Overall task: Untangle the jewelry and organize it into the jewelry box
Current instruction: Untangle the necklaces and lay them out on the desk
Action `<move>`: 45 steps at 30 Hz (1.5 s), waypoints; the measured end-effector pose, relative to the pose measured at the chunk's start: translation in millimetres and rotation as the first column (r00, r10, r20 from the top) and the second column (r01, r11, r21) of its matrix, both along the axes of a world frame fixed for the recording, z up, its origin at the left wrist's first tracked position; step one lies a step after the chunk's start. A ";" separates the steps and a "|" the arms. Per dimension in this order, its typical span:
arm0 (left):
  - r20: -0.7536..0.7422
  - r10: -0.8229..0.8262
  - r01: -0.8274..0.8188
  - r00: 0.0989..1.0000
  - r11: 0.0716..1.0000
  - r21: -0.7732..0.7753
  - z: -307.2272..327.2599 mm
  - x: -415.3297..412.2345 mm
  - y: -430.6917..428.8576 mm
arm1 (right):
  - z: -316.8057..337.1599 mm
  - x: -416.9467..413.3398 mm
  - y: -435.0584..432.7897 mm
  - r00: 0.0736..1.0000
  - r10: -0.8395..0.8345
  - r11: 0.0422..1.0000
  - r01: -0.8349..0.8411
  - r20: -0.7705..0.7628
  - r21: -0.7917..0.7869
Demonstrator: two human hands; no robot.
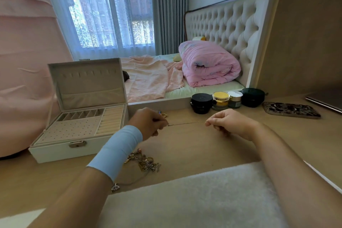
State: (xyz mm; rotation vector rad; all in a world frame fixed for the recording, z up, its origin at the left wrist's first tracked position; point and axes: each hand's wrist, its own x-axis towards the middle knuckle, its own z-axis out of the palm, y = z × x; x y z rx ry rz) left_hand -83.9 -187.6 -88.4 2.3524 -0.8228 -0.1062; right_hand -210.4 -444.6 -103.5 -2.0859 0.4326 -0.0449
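On desk, centre: thin gold chain (187, 123) was pulled taut between both hands, just above the wooden desktop (194, 146).
Step in hand: one necklace seemed freed from the tangle & stretched straight; prob. checking for knots before stowing.
L hand (148, 123): fingers were pinched together on chain's left end; a gold pendant or clasp w/ a blue bit (162, 114) showed just behind the knuckles, attachment unclear. Pale blue wrist wrap (120, 148) on forearm.
R hand (229, 123): thumb & forefinger were clamped tight on chain's right end; other fingers curled in.
Jewelry box (81, 116): white, lid up, sat to the left, near L hand. Hook row in lid, small compartments at back, perforated earring panel, ring rolls on right; all looked empty.
Remaining tangle (144, 161): mixed gold/silver chains were heaped on desk beside L forearm; a silver pendant (115, 187) lay near desk edge.
Next move calls for: carrying chain left to the box w/o letting it go slack & re-knot; hanging on a lid hook needs a fine grip at the clasp.
Other: cosmetic jars (222, 101) at back, well apart; patterned pouch (291, 109) far right.
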 end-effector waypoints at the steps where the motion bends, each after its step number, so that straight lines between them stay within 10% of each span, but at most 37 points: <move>1: 0.007 -0.010 0.010 1.000 1.000 0.029 -6.4 0.1 -3.5 | -1.7 0.3 -1.0 1.000 -0.023 0.997 0.022 -0.007 -0.071; 10: 0.222 -0.040 -0.039 0.974 0.940 0.339 -29.6 1.7 -16.3 | -8.1 5.4 13.0 0.988 -0.140 0.837 0.084 -0.062 -0.541; 17: 0.199 -0.205 0.111 0.958 0.909 0.402 -36.1 -15.0 -8.0 | 7.9 12.6 50.9 0.906 -0.210 0.560 -0.196 -0.367 -0.805; 25: -0.029 -0.296 0.247 0.955 0.735 0.632 -44.0 -27.4 -15.3 | -19.0 22.7 65.3 0.797 -0.255 0.770 -0.175 -0.547 -0.614; 38: 0.010 -0.262 0.245 0.965 0.912 0.329 -27.8 -25.2 -17.8 | -5.7 18.4 68.9 0.879 -0.255 0.743 -0.088 -0.403 -0.663; 45: 0.164 -0.178 0.171 0.970 0.984 0.058 -2.7 -34.1 43.6 | 19.6 14.7 126.7 0.938 0.338 0.712 -0.306 -0.073 -0.632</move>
